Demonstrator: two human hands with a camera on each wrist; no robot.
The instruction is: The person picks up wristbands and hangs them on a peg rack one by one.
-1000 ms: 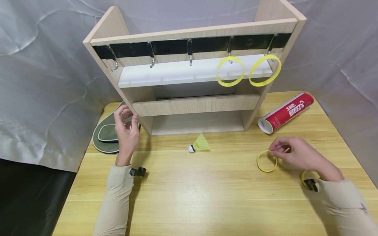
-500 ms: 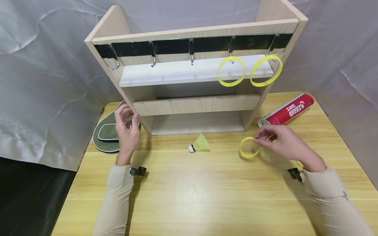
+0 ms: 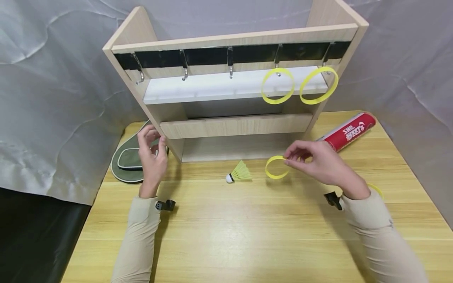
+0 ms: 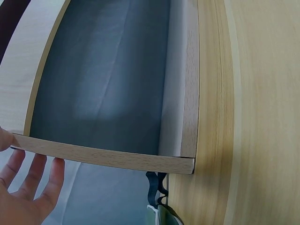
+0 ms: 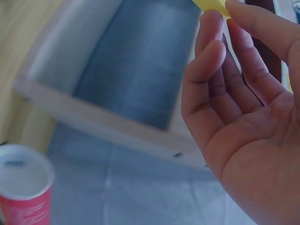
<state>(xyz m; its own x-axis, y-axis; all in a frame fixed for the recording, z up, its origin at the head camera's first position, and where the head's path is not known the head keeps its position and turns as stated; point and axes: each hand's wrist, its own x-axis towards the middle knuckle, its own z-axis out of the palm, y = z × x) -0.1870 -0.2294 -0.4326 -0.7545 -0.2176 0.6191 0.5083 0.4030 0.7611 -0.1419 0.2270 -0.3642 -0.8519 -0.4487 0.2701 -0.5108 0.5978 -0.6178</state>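
Pinched between thumb and fingertips of my right hand (image 3: 320,163) is a yellow ring (image 3: 277,177), held above the table in front of the wooden shelf (image 3: 237,126). The right wrist view shows only a bit of that ring (image 5: 213,5) at the fingertips. My left hand (image 3: 152,157) grips the shelf's left side panel; in the left wrist view its thumb lies over the panel edge (image 4: 103,155), the fingers (image 4: 52,180) outside. Two more yellow rings, one (image 3: 277,103) beside the other (image 3: 315,101), hang from the two rightmost metal hooks.
A yellow shuttlecock (image 3: 238,173) lies before the shelf. To the right lies a red tube (image 3: 348,131), partly behind my right hand. A green case (image 3: 129,160) rests at the left. Another yellow ring (image 3: 378,190) shows partly beyond my right wrist. Three hooks at left hold nothing.
My right hand has carried the yellow ring leftward and away from me, from the table's right side to just right of the shuttlecock. The left hand keeps its place on the shelf.
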